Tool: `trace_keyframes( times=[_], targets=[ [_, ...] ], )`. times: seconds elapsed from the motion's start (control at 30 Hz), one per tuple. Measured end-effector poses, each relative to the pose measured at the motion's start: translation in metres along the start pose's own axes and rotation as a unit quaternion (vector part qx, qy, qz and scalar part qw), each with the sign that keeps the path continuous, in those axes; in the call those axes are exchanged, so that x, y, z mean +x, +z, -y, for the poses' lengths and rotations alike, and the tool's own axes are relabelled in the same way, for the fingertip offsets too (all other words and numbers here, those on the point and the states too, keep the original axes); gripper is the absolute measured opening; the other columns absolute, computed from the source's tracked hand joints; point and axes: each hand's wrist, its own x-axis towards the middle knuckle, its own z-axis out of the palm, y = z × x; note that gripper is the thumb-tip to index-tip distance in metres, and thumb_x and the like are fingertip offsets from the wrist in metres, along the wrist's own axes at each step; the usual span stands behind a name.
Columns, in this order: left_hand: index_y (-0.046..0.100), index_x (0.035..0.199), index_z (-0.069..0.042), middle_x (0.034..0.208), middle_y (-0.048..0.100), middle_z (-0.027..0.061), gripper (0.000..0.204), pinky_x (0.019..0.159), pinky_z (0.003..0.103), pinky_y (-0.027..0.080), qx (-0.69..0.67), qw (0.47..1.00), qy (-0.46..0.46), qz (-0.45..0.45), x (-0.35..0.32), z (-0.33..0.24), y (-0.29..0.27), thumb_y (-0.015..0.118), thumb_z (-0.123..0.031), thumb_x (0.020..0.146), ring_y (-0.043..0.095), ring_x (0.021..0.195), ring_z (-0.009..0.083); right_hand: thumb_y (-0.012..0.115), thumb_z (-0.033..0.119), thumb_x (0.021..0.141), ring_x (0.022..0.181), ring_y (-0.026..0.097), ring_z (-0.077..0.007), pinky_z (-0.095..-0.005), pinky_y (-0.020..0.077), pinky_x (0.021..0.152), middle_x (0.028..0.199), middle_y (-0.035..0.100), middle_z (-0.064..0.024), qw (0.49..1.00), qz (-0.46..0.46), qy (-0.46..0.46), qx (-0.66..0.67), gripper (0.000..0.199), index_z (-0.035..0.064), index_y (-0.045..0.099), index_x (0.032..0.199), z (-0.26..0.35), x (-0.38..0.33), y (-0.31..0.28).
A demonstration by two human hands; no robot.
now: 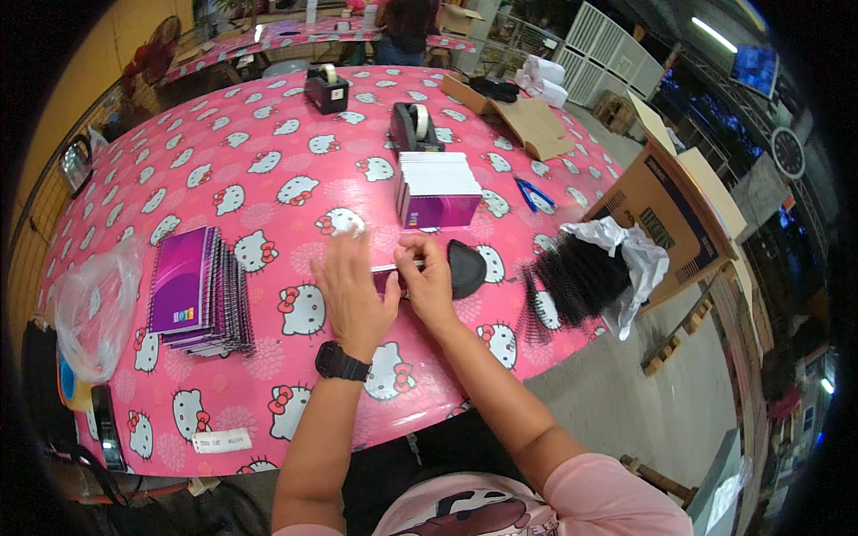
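Observation:
Between my hands stands a small purple notebook (382, 278), mostly hidden by them, its pale page edge upward. My left hand (350, 284), a black watch on its wrist, has its fingers stretched out along the notebook's left side, the thumb near the cover. With bent fingers, my right hand (431, 284) pinches the notebook's upper right edge. A rounded black cloth piece (466, 269) lies just right of that hand. Beyond the hands sits a stack of purple-covered pads (440, 189), white edges up. Spiral-bound purple notebooks (183, 281) are piled at the left.
Black plastic binding coils (576, 281) lie at the right by crumpled white paper (645, 259) and a cardboard box (666, 214). Blue-handled pliers (534, 195) and two tape dispensers (414, 128) (327, 89) are farther back. A clear plastic bag (96, 308) rests on the pink cat-print tablecloth (295, 223).

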Motion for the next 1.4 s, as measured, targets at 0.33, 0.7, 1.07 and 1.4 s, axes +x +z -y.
trace_keyframes(
  times=[0.33, 0.7, 1.07, 1.4],
  targets=[
    [0.064, 0.088, -0.008, 0.080, 0.057, 0.0053, 0.016, 0.073, 0.036, 0.036, -0.116, 0.986, 0.077, 0.093, 0.003, -0.008, -0.017, 0.062, -0.005, 0.073, 0.052, 0.079, 0.0241, 0.072, 0.023, 0.071, 0.080, 0.057, -0.0332, -0.0419, 0.0453, 0.071, 0.083, 0.060, -0.0154, 0.822, -0.094, -0.007, -0.562, 0.028, 0.0006, 0.058, 0.080, 0.003, -0.014, -0.187],
    [0.065, 0.083, -0.011, 0.078, 0.054, 0.0013, 0.015, 0.074, 0.036, 0.033, -0.105, 0.977, 0.108, 0.149, 0.000, -0.010, -0.015, 0.070, -0.015, 0.070, 0.049, 0.080, 0.0193, 0.055, 0.018, 0.086, 0.084, 0.063, -0.0317, -0.0365, 0.0480, 0.071, 0.092, 0.063, -0.0205, 0.861, -0.078, 0.002, -0.503, 0.024, 0.0001, 0.061, 0.101, -0.005, -0.014, -0.203],
    [0.068, 0.079, -0.014, 0.074, 0.053, 0.0008, 0.011, 0.077, 0.036, 0.030, -0.138, 0.971, 0.101, 0.168, 0.000, -0.018, -0.019, 0.069, -0.021, 0.070, 0.047, 0.076, 0.0181, 0.060, 0.003, 0.083, 0.072, 0.050, -0.0069, -0.0232, 0.0437, 0.062, 0.085, 0.055, 0.0004, 0.952, 0.219, 0.049, -0.208, 0.024, 0.0047, 0.060, 0.107, 0.061, -0.029, -0.110],
    [0.067, 0.081, -0.015, 0.078, 0.054, 0.0005, 0.011, 0.080, 0.040, 0.029, -0.139, 0.969, 0.112, 0.171, -0.002, -0.017, -0.017, 0.068, -0.018, 0.071, 0.049, 0.082, 0.0183, 0.062, 0.000, 0.079, 0.072, 0.054, -0.0063, -0.0212, 0.0439, 0.056, 0.089, 0.058, -0.0011, 0.960, 0.240, 0.039, -0.141, 0.020, 0.0025, 0.064, 0.099, 0.059, -0.030, -0.100]
  ],
)
